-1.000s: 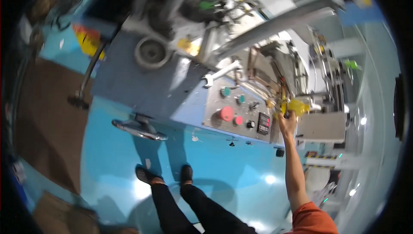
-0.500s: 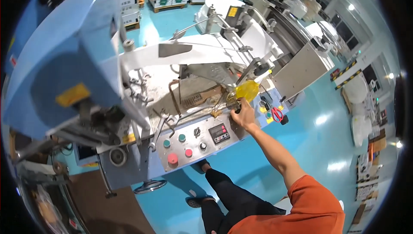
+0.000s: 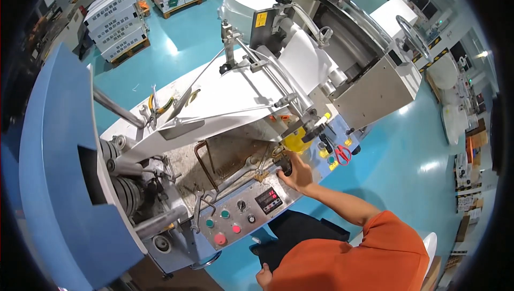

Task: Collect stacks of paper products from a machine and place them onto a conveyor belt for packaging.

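My right hand [image 3: 297, 172] reaches to the front edge of a machine, its fingers bent around a small black part [image 3: 285, 167] whose full shape they hide. Just beyond the fingertips hangs a yellow sheet-like piece [image 3: 296, 140]. Left of that hand lie wrenches [image 3: 199, 208] and a bent metal rod [image 3: 204, 165]. A control panel [image 3: 243, 221] with red and green buttons faces me. Low in the picture, my left hand [image 3: 264, 276] hangs by my orange shirt, away from the machine; most of its fingers are hidden.
Red-handled scissors [image 3: 342, 154] lie at the machine's right end. A white paper web [image 3: 214, 98] runs across it under metal bars. A large blue cover [image 3: 64, 168] stands at left, a steel-sided unit [image 3: 375, 85] at right. Stacked boxes [image 3: 115, 21] stand on pallets behind.
My view has shifted, bringing the paper web and rollers more into sight. My right hand stays at the black part. My left hand has come further into view at the bottom.
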{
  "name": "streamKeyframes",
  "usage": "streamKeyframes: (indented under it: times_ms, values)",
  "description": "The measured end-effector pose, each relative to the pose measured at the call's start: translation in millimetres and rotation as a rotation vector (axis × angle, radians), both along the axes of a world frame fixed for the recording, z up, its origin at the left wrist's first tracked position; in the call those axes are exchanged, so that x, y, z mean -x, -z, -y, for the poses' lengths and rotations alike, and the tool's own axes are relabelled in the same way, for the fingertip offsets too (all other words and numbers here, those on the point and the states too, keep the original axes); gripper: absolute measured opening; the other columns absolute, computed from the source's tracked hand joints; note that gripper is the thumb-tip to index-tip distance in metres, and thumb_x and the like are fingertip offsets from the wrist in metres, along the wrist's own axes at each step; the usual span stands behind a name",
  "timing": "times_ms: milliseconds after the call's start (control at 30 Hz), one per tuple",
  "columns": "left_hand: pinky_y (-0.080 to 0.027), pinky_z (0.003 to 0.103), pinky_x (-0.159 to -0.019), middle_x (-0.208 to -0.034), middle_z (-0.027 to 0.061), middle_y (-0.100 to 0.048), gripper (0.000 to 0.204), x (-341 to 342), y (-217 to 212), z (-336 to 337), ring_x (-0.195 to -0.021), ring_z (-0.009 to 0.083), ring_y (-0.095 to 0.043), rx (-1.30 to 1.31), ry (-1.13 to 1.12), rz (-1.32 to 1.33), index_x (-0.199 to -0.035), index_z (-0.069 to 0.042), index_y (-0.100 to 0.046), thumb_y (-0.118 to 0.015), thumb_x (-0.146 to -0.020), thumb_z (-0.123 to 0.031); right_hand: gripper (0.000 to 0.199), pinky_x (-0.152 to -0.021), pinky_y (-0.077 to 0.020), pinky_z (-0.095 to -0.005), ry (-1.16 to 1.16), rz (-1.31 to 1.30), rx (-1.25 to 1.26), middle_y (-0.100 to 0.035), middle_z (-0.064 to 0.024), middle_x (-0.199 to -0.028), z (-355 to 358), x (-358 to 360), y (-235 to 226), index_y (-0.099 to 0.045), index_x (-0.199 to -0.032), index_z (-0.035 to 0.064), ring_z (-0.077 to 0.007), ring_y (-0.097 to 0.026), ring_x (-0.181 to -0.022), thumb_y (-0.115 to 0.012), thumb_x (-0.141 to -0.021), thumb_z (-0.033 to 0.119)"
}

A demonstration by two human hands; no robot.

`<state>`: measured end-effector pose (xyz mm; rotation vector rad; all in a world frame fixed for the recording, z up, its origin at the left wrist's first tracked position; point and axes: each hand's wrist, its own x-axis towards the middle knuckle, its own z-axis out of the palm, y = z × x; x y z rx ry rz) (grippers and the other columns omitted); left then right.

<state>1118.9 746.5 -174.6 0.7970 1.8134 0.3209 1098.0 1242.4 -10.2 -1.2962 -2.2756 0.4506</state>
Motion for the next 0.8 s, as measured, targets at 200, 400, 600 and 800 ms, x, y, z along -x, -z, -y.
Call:
streamKeyframes:
  times_ms: [200, 400, 600, 800]
  values:
    - [-0.037, 0.042, -0.056, -0.048, 0.0148, -0.048, 0.052, 17, -40, -89, -0.049, 0.0252, -0.036, 0.324, -0.812, -0.104, -0.058, 0.004, -0.058, -0.064, -0.087, -0.038, 0.069, -0.058, -0.0518, -0.0399, -0.105, 0.011, -0.054, -0.060, -0.0142, -0.099, -8, -4, 0, -0.047, -0.132, 0.0083, -0.0330, -0.063, -0.067, -0.070, -0.074, 0.037]
    - [-0.038, 0.040, -0.056, -0.049, 0.0119, -0.050, 0.051, 49, -97, -141, -0.050, 0.0199, -0.039, 0.421, -0.896, -0.059, -0.057, 0.004, -0.058, -0.064, -0.088, -0.036, 0.083, -0.060, -0.0532, -0.0380, -0.160, 0.135, -0.032, -0.060, -0.0185, -0.100, -12, -16, 1, -0.041, -0.136, 0.0025, -0.0328, -0.064, -0.071, -0.071, -0.074, 0.049]
    - [-0.036, 0.038, -0.054, -0.049, 0.0070, -0.047, 0.051, 49, -102, -149, -0.051, 0.0168, -0.038, 0.391, -1.000, -0.045, -0.054, 0.001, -0.054, -0.063, -0.089, -0.034, 0.075, -0.064, -0.0529, -0.0413, -0.339, 0.248, 0.053, -0.056, -0.0241, -0.105, -14, -22, -11, -0.043, -0.131, -0.0042, -0.0379, -0.063, -0.079, -0.068, -0.080, 0.044]
    - [-0.032, 0.032, -0.050, -0.051, -0.0022, -0.039, 0.053, 49, -128, -160, -0.051, 0.0112, -0.032, 0.045, -1.041, 0.044, -0.050, -0.003, -0.046, -0.061, -0.092, -0.031, 0.048, -0.061, -0.0537, -0.0430, -1.118, 0.709, 0.478, -0.065, -0.0178, -0.085, -57, 79, -231, -0.056, -0.116, 0.0022, -0.0342, -0.066, -0.075, -0.065, -0.084, 0.037]
